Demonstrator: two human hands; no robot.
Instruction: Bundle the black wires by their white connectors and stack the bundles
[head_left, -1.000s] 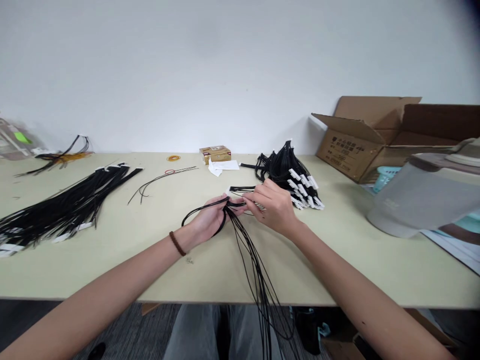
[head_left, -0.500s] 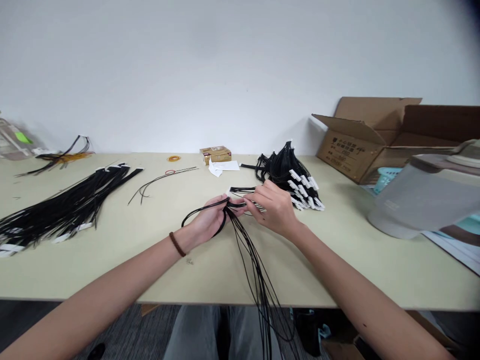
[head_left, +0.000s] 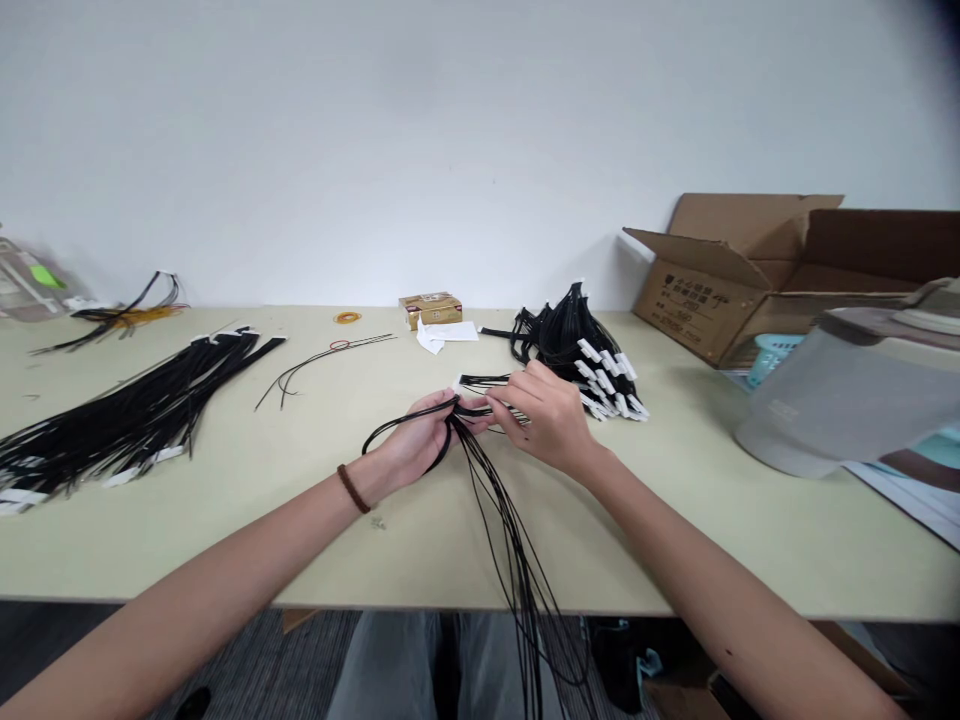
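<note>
Over table edge (head_left: 630, 602), thin black wires (head_left: 516, 540)

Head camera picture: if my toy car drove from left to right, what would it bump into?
Big flat pile of black wires → a few loose wires with a red loop → the person's left hand → the person's right hand → open cardboard box.

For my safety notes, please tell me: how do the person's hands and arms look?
The left hand and right hand wear no gloves, and no sleeves are in view. A dark brown, cord-like band circles the left wrist; the right wrist is bare.
</note>
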